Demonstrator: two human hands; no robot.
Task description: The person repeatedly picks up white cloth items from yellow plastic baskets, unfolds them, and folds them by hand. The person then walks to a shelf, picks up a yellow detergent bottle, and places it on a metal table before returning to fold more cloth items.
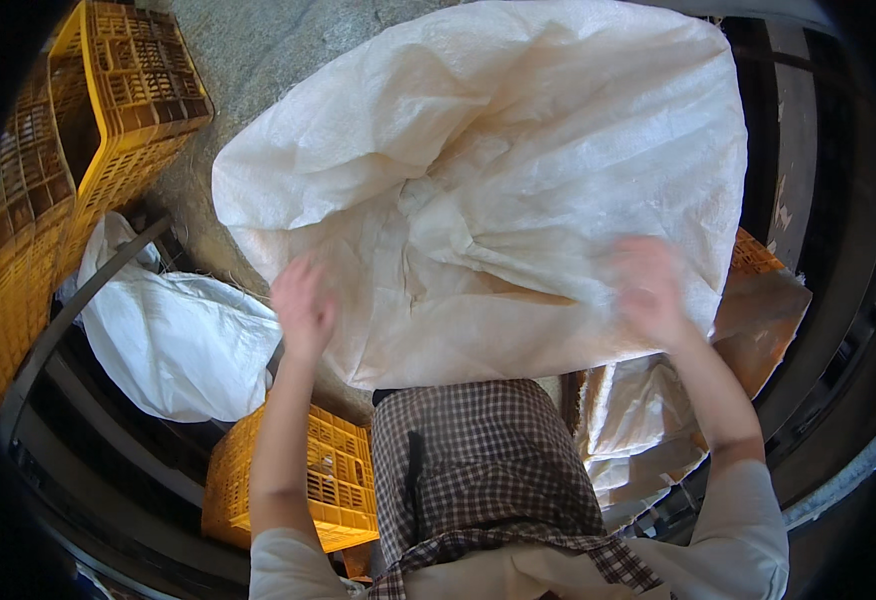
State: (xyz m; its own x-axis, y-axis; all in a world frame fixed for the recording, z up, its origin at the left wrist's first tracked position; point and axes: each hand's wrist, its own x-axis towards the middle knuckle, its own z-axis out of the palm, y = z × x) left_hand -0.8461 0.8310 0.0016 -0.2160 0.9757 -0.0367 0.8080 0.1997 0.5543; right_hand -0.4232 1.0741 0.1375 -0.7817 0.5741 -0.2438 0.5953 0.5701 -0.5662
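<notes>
While a large cream woven sack (498,180) is held up in front of the body, it is seen from the head view to fill most of the upper middle of the picture, crumpled and spread wide above the grey floor (258,50). The left hand (303,305) is raised against the sack's lower left edge and the right hand (648,290) against its lower right edge. Both are blurred, so whether each grip is clenched on the fabric or only pressed flat on it cannot be told. A checked apron (478,460) is seen below the sack, between the two forearms.

Stacked yellow lattice crates (108,110) are seen at the upper left, and another yellow crate (318,480) lies low by the left elbow. A white sack (178,340) is draped over a dark curved rail (68,310) at the left. More pale sacking (638,420) and an orange crate (758,260) are partly hidden at the right.

As a judgement, the sack looks light but floppy. It would be handled best if the lower edge were pinched firmly at both corners, the hands kept well apart so that the cloth stays taut, and the fabric kept off the rail and crate corners, where the weave could snag.
</notes>
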